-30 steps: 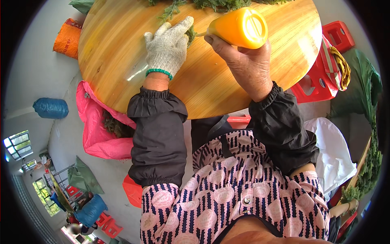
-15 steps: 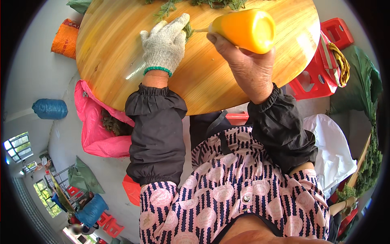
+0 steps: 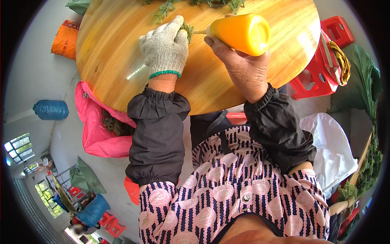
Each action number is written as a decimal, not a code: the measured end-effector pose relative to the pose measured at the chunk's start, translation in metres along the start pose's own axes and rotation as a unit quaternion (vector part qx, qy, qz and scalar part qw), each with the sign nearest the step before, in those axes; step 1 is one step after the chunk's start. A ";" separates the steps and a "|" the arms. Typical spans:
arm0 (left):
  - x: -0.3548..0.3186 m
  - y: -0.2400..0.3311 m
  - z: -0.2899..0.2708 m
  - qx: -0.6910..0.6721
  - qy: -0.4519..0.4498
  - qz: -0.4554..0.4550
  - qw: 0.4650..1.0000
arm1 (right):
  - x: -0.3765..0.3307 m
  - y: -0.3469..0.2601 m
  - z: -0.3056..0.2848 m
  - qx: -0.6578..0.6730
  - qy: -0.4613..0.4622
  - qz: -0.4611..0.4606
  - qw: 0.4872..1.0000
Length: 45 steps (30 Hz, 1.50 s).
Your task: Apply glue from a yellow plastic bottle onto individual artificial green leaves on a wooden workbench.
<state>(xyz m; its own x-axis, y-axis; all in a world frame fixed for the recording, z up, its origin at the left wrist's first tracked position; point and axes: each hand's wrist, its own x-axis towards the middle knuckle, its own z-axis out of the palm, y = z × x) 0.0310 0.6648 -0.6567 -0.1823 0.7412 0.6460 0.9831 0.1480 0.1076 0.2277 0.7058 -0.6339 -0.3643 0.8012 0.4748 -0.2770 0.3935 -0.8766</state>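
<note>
My left hand (image 3: 164, 51) wears a white knitted glove with a green cuff and is closed around a small green sprig (image 3: 187, 31), whose tip shows beside the fingers. My bare right hand (image 3: 243, 67) grips a yellow squeeze bottle (image 3: 241, 33), tilted on its side with its base toward me. The bottle's thin nozzle points left, and its tip is at or very near the sprig; whether they touch I cannot tell. Both hands are over the round wooden table (image 3: 122, 49). More green sprigs (image 3: 203, 4) lie along its far edge.
A pink bag (image 3: 91, 122) with brownish plant matter stands at the table's near left. To the left are an orange bag (image 3: 66, 40) and a blue bundle (image 3: 50, 109). Red stools (image 3: 313, 79) and a green sack (image 3: 357, 77) stand right; a white bag (image 3: 329, 150) lies nearer me.
My left hand has shifted slightly right and down with the sprig. My right hand has moved the bottle a little left, and the bottle now lies more level.
</note>
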 end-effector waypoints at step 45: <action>-0.028 -0.039 -0.025 -0.114 -0.029 -0.087 0.989 | -0.028 0.012 -0.020 0.187 0.190 0.108 0.958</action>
<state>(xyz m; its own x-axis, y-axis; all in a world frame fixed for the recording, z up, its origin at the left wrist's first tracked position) -0.0016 0.6214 -0.6600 -0.3426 0.7545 0.5598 0.9137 0.1287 0.3856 0.2524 0.6967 -0.6590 -0.1184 0.9799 0.1603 -0.5575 0.0680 -0.8274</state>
